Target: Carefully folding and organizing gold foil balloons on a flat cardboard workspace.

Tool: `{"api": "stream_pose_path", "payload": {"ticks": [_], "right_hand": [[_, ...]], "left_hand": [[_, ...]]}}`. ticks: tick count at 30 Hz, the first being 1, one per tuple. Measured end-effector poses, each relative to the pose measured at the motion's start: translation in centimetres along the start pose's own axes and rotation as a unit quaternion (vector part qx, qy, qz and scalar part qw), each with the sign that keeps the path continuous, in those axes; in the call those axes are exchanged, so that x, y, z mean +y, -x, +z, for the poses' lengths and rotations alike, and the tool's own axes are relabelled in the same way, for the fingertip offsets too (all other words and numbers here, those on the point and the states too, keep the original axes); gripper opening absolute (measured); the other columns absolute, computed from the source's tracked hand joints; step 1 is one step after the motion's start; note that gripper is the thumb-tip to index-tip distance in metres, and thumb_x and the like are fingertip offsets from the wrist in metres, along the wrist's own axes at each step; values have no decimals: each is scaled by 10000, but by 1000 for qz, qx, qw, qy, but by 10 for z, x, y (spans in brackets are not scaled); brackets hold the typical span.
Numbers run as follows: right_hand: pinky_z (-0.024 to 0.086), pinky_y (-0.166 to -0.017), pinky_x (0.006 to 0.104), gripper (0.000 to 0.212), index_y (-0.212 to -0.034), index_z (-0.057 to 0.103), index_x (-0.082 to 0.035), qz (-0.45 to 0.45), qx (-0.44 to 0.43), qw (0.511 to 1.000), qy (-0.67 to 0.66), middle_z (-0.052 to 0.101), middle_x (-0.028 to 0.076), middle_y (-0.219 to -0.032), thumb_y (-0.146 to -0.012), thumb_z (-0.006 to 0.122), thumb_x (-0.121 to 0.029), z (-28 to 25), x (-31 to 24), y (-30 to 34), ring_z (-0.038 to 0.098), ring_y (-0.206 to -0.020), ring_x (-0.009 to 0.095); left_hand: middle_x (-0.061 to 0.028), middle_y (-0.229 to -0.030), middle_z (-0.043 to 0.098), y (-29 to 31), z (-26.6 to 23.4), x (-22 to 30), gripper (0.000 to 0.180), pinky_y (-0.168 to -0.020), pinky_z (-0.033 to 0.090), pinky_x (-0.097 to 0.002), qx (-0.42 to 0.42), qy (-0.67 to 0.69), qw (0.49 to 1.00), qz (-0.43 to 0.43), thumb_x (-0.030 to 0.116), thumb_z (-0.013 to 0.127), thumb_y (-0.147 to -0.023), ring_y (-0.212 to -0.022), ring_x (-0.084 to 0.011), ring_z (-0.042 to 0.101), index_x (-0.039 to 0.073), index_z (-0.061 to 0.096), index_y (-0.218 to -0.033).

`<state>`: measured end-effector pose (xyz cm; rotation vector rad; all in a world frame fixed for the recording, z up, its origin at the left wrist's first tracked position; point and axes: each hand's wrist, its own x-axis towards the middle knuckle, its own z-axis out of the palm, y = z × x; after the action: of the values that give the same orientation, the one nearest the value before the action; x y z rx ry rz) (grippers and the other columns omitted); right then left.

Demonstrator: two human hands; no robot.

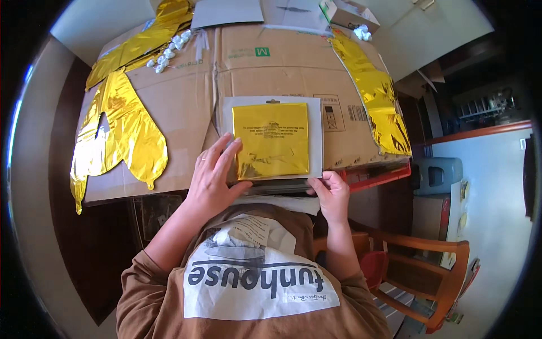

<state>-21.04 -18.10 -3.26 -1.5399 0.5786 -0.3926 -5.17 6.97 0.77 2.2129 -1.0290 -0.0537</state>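
Observation:
A flat clear-plastic package with a grey-white backing card [317,130] lies in front of me on the cardboard. Inside it is a folded square of shiny gold foil [271,150]. My left hand [213,172] is open, its fingers stretched out and the tips resting on the package's left side. At the near right corner, my right hand [332,195] pinches the package's edge between thumb and fingers. A flat gold foil balloon [132,135], uninflated, lies to the left and hangs over the near edge of the cardboard.
More gold foil [132,51] lies at the far left beside a string of small white bundles [167,53]. Another gold foil piece [370,90] runs down the right side. An opened box [347,14] stands at the back right. A wooden chair [451,282] and a blue-grey stool [440,174] are to the right.

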Motion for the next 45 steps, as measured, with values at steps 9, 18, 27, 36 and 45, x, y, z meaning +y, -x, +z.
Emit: {"api": "stream_pose_path", "payload": {"ticks": [9,18,27,36,45], "right_hand": [[520,-655,462,385,-768,664,-40,-27,-84,843,530,691,164,-727,-820,794,-399,-4,-86,-45,676,-712,377],[499,-661,322,200,-919,681,12,-229,-216,867,387,674,86,-757,-929,682,-188,99,-165,-167,623,-696,148],[538,-974,419,392,-1202,687,-8,-66,-105,839,530,676,215,-1243,-870,628,-207,318,-142,-303,651,-1181,350],[551,-715,345,274,-895,734,-6,-48,-114,871,476,715,153,-876,-750,778,-234,306,-110,-344,688,-787,226],[527,-622,299,113,-912,619,-20,-168,-158,924,306,669,62,-722,-917,673,-119,62,-138,-156,664,-661,144]], "left_hand": [[-218,-1484,435,-44,-7,10,773,-1175,306,-543,-20,-16,989,148,336,840,-742,-1406,-453,355,62,528,-1395],[-209,-1483,441,-45,3,-13,656,-1191,282,-543,-41,-8,983,178,401,737,-850,-1422,-422,360,68,543,-1381],[-185,-1430,464,-47,0,-18,636,-1211,252,-539,-43,21,982,181,396,740,-830,-1428,-394,345,46,565,-1332],[-170,-1320,545,-49,4,-15,488,-1177,320,-543,8,18,971,236,312,763,-784,-1344,-367,452,41,630,-1168],[-121,-1149,635,-44,9,-11,252,-1055,469,-507,25,-30,953,301,140,743,-774,-1137,-299,630,61,622,-979]]}}
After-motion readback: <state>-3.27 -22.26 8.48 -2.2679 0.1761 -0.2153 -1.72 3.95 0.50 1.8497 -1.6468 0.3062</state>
